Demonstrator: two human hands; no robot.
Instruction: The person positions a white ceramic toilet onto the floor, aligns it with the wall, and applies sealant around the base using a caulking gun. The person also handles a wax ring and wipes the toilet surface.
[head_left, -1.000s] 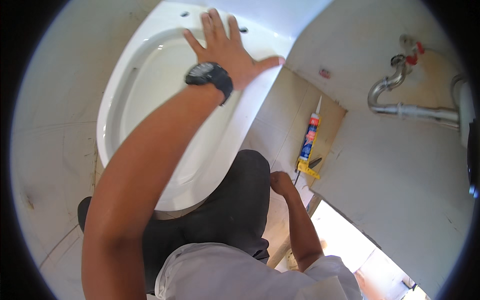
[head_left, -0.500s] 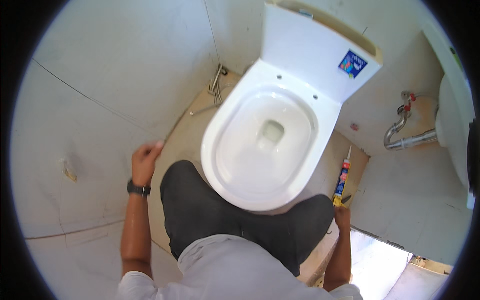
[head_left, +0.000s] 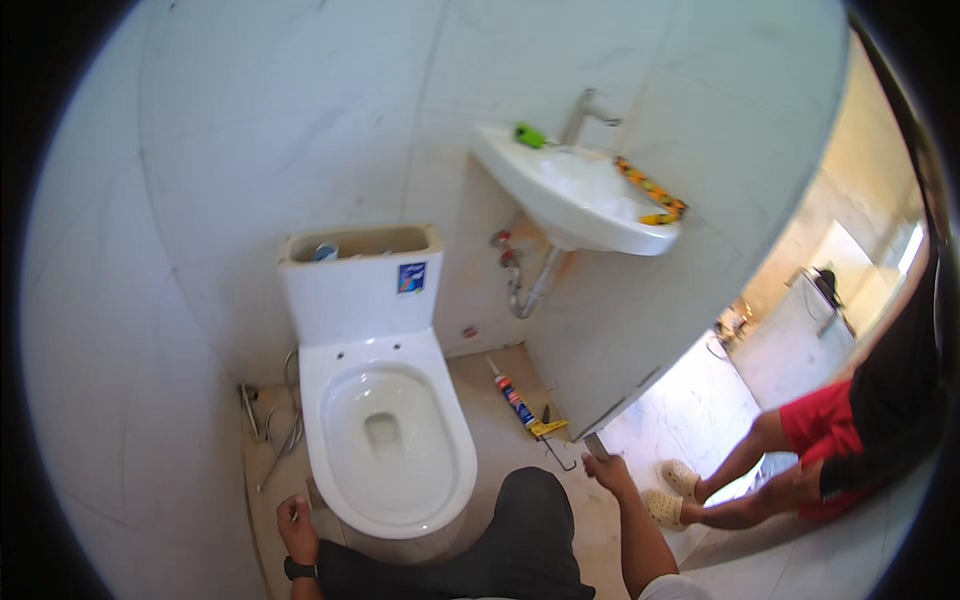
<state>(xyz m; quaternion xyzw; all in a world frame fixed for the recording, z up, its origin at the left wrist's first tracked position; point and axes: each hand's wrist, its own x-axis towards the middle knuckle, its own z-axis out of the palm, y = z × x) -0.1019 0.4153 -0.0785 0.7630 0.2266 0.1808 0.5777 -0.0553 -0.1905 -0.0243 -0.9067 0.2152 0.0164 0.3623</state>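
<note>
My left hand (head_left: 297, 528) is low beside the left side of a white toilet (head_left: 330, 450), its fingers curled; whatever may be in them is too small to make out. My right hand (head_left: 608, 474) is closed around a flat grey strip-like piece (head_left: 595, 446), held upright near the end of the partition wall. Just left of that hand, a yellow caulking gun (head_left: 547, 428) with a blue and red sealant tube (head_left: 514, 399) lies on the floor. The toilet's cistern (head_left: 360, 300) has no lid, and a blue-and-white thing (head_left: 326, 252) shows inside it.
A corner washbasin (head_left: 610, 230) holds a yellow-black tool (head_left: 650, 188) and a green item (head_left: 530, 136). Under it runs a chrome drain pipe (head_left: 540, 285). Hoses and a metal fitting (head_left: 250, 408) lie left of the toilet. Another person in red shorts (head_left: 825, 425) stands by the doorway.
My view has tilted up and turned right, bringing the basin, doorway and other person into sight. The right hand, earlier at the caulking gun's handle, is now apart from it with the grey piece.
</note>
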